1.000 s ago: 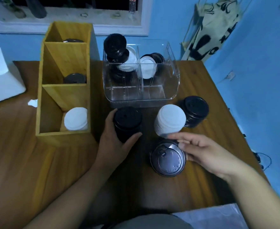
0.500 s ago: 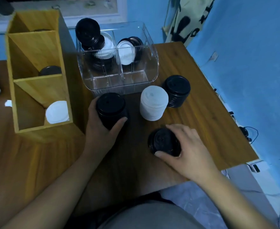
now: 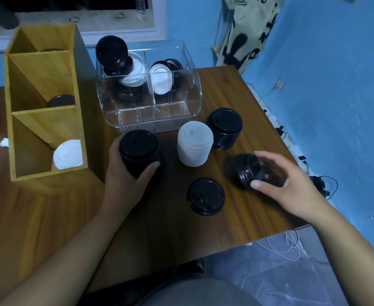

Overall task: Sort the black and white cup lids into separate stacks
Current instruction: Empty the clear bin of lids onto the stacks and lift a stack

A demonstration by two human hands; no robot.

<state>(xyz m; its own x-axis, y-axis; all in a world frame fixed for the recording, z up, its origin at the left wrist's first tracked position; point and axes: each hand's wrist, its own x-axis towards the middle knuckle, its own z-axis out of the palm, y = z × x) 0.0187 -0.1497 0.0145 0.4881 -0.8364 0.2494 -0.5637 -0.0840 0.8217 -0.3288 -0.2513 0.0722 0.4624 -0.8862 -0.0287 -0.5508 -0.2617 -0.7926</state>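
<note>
Dim bluish light; right hand (image 3: pixel 285 184) seems motion-blurred; edges bowed.

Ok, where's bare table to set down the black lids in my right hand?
Bare wood: the near edge, this side of the single black lid; also right of the clear organizer, behind the far black stack. Crowded around the white stack, beside the black stack your left hand grips.

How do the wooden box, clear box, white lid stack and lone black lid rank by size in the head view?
Largest first: wooden box; clear box; white lid stack and lone black lid look about alike, the lid being nearer.
</note>
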